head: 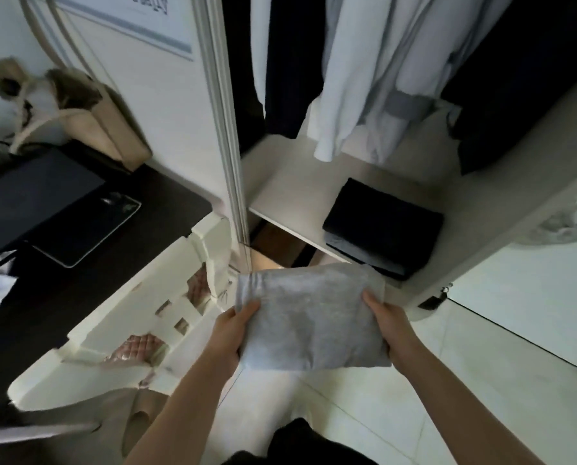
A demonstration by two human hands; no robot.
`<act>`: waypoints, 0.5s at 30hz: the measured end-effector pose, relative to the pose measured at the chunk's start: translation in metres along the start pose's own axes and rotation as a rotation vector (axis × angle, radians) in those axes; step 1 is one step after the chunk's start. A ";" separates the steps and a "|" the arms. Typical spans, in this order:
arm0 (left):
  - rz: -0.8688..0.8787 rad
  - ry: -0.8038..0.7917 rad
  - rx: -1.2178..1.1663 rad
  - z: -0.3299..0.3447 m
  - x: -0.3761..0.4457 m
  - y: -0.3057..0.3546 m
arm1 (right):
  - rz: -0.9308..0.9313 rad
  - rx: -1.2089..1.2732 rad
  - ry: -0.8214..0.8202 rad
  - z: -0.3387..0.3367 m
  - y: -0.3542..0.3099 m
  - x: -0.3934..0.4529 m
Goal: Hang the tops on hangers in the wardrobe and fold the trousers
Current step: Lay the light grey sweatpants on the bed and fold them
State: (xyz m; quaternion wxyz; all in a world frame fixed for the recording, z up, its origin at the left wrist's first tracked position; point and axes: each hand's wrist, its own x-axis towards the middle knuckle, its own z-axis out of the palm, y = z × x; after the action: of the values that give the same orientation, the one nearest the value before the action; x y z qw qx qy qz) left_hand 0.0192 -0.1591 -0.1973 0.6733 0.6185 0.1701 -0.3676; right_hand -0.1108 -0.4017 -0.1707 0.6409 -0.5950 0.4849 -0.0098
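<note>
Though folded flat, soft grey trousers (pixel 309 313) between hands.

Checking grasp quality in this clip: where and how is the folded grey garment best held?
By its two short side edges, one hand from each side, as here: left hand and right hand pinch the folded grey garment, thumbs on top. It lies flat and broad, so support on both sides keeps the folds together.

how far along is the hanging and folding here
Looks done: pale tops and dark garments hang in the wardrobe, and a dark folded stack sits on its shelf. In hand: a folded grey garment, probably trousers, held by the left hand and right hand before the shelf. Left: setting it down; no other loose clothes are clearly visible.
</note>
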 end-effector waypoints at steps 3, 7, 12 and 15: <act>-0.002 -0.029 0.009 0.047 0.030 0.018 | -0.024 0.026 0.075 -0.026 -0.020 0.033; -0.031 -0.077 0.066 0.101 0.063 0.051 | -0.024 0.022 0.177 -0.050 -0.051 0.066; -0.065 -0.332 0.240 0.159 0.106 0.103 | -0.039 -0.004 0.381 -0.070 -0.092 0.108; -0.047 -0.415 0.298 0.197 0.137 0.133 | -0.060 0.010 0.499 -0.076 -0.119 0.130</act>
State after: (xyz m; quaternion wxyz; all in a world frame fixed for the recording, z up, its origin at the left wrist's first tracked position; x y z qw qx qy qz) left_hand 0.1602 -0.3910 -0.1621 0.5866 0.6180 -0.0134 -0.5233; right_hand -0.0228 -0.5701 -0.1444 0.5038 -0.5850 0.6102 -0.1777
